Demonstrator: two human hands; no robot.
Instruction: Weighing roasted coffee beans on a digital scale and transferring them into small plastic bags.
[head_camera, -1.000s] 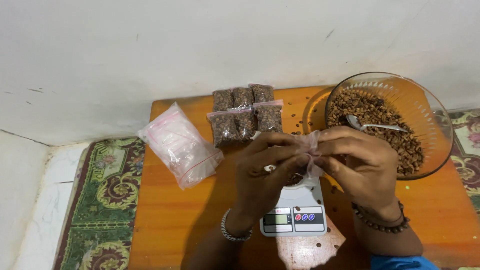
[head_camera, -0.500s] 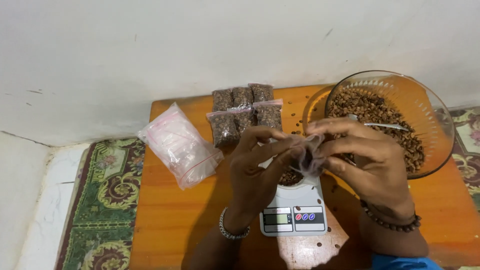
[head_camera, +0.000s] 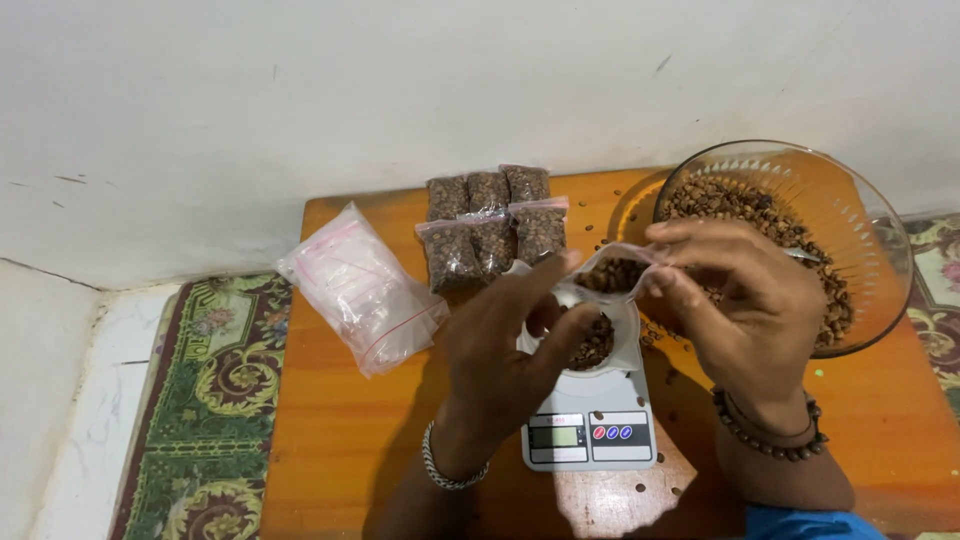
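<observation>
My left hand (head_camera: 505, 345) and my right hand (head_camera: 735, 305) together hold a small clear zip bag (head_camera: 612, 273) with brown beans in it, above a white cup (head_camera: 598, 345) of beans. The cup stands on a white digital kitchen scale (head_camera: 585, 430). Each hand pinches one side of the bag's mouth, which looks spread apart. A glass bowl (head_camera: 860, 215) full of the same brown beans stands just beyond my right hand, with a spoon partly hidden behind it.
Several filled and sealed bean bags (head_camera: 487, 222) lie at the far edge of the orange wooden table (head_camera: 340, 440). A bundle of empty clear zip bags (head_camera: 362, 288) lies at the left. Loose beans dot the table. A patterned rug (head_camera: 210, 400) and a white wall surround it.
Both hands have lifted the small bag from down at the scale and drawn its mouth apart; beans now show inside it. The right hand has risen toward the bowl.
</observation>
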